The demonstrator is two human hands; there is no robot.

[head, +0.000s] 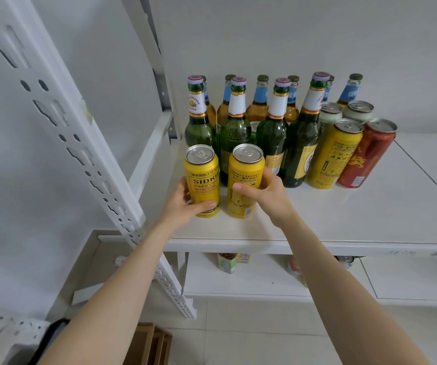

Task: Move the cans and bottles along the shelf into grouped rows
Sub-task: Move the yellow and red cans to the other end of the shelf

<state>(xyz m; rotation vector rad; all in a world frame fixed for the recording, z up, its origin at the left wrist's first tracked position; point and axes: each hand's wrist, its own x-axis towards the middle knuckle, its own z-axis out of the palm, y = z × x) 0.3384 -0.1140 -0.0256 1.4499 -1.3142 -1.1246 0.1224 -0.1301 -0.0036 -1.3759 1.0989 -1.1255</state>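
Head view of a white shelf (343,219) near its left end. The left hand (183,201) is wrapped round the lower body of the left yellow can (203,177), thumb across the front. The right hand (267,192) grasps the second yellow can (243,180) from its right side, thumb on the label. Both cans stand upright at the front of the shelf, just beside each other with a narrow gap between them.

Directly behind them stands a row of four green bottles (234,133) with white neck labels. Behind those, against the wall, is a row of amber bottles (258,109) with blue neck labels (their exact count is partly hidden). To the right of the green bottles a third yellow can (334,154) touches a red can (364,156), with two white cans (356,114) behind them.

A perforated white upright (80,143) frames the left side. On the lower shelf (238,283) a green carton (227,262) is partly visible.
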